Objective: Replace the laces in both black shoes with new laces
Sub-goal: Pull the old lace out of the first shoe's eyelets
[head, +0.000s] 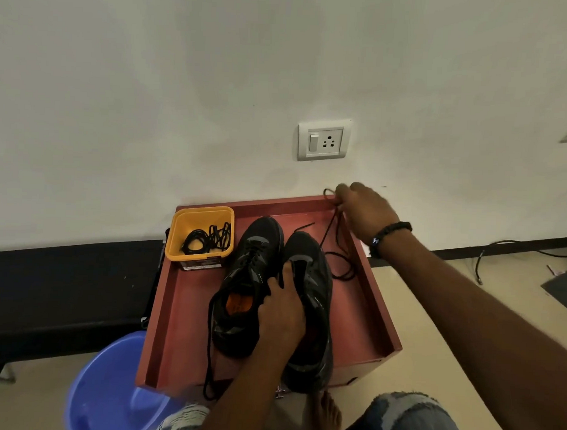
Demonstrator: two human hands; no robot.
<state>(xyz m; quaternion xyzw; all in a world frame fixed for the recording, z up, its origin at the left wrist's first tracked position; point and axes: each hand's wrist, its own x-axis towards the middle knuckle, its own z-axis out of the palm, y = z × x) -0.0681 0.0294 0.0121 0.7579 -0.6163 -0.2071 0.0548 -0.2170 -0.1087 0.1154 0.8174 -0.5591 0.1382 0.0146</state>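
Lace [331, 235] pinched by right hand [366, 211]; left hand [282, 308] grips shoe [308, 305].

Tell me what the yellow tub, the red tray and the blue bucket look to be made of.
Yellow tub: likely plastic, smooth thin walls with rounded rim.
Red tray: probably painted wood or board, matte flat panels with square edges; cannot tell for sure.
Blue bucket: plastic, glossy and slightly translucent.

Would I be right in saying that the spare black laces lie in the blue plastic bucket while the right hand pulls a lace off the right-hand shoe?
Not quite: the head view shows the spare black laces in the square yellow plastic tub, not the blue plastic bucket. The right hand does pull a black lace.
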